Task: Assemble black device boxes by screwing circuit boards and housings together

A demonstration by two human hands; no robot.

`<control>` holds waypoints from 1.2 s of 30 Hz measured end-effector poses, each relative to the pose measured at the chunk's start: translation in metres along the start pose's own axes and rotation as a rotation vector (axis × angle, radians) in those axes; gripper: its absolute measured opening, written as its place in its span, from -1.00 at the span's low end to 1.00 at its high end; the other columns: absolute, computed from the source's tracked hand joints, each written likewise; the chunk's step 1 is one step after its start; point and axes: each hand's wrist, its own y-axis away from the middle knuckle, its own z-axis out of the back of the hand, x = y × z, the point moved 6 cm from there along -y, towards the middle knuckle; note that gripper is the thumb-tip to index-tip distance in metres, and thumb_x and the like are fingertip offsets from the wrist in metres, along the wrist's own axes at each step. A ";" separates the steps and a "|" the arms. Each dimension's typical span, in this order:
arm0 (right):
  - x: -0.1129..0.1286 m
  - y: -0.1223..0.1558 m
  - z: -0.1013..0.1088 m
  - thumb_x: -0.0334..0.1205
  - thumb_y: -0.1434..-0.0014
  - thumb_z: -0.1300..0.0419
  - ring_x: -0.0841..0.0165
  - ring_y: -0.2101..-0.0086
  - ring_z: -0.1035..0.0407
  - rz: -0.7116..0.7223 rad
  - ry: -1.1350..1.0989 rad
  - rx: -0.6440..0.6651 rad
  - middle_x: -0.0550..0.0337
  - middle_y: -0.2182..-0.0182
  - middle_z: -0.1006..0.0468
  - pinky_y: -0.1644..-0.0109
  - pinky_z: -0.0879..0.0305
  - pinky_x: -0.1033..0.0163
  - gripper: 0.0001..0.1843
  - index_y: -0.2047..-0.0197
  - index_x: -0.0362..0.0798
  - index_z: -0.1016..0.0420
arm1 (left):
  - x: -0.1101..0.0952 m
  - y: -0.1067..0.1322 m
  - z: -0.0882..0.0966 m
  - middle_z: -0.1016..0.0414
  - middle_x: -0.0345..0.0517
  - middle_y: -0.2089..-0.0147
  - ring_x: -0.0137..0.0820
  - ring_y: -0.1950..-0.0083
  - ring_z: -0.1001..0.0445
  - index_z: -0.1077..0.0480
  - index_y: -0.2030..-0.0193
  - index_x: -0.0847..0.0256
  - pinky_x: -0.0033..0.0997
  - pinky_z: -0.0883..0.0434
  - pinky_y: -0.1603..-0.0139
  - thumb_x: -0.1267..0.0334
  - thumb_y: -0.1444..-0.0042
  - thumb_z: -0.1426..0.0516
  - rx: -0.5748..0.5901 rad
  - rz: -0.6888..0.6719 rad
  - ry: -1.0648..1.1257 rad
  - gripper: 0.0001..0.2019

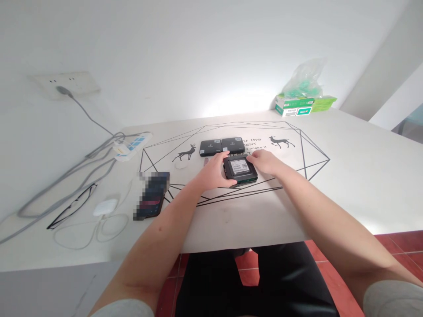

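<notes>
A small black square device [240,171] with a white label on its upturned face lies on the white table [346,176]. My left hand [214,173] grips its left edge, thumb on the front corner. Its right side is held by my right hand [266,161], fingers curled over the far edge. Two more black square devices [210,147] [233,144] lie side by side just behind, label side down.
A phone [151,200] lies left of my left arm. Further left are a white charger with coiled cable [105,207], black glasses [71,206], a power strip [132,146] and grey cables. A green-and-white box with a plastic bag [300,103] stands at the back right.
</notes>
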 end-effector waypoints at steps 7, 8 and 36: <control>0.010 0.004 -0.010 0.22 -0.27 -0.29 0.19 0.19 -0.55 0.049 -0.949 0.129 0.02 0.20 -0.68 0.09 -0.58 0.11 -0.58 0.17 0.00 -0.52 | 0.016 -0.006 0.004 -0.30 0.24 -0.48 0.12 -0.48 -0.34 -0.10 -0.59 0.08 0.22 -0.28 -0.49 0.03 0.12 -0.53 -0.120 0.069 0.204 0.16; 0.014 0.006 -0.011 0.25 -0.24 -0.31 0.18 0.17 -0.56 0.071 -1.042 0.150 0.01 0.18 -0.67 0.07 -0.61 0.10 -0.55 0.18 0.01 -0.51 | 0.018 -0.007 0.004 -0.31 0.26 -0.47 0.12 -0.46 -0.37 -0.09 -0.60 0.10 0.21 -0.30 -0.48 0.02 0.12 -0.52 -0.132 0.077 0.235 0.17; 0.030 0.013 -0.052 0.20 0.20 -0.63 0.13 -0.18 -0.48 0.299 -1.321 0.036 0.12 -0.19 -0.53 -0.27 -0.50 -0.06 0.00 -0.23 0.24 -0.29 | -0.011 -0.013 -0.023 -0.31 -0.04 -0.56 0.08 -0.60 -0.21 -0.17 -0.56 -0.08 0.12 -0.33 -0.50 -0.36 -0.10 -0.37 0.052 0.085 0.719 -0.03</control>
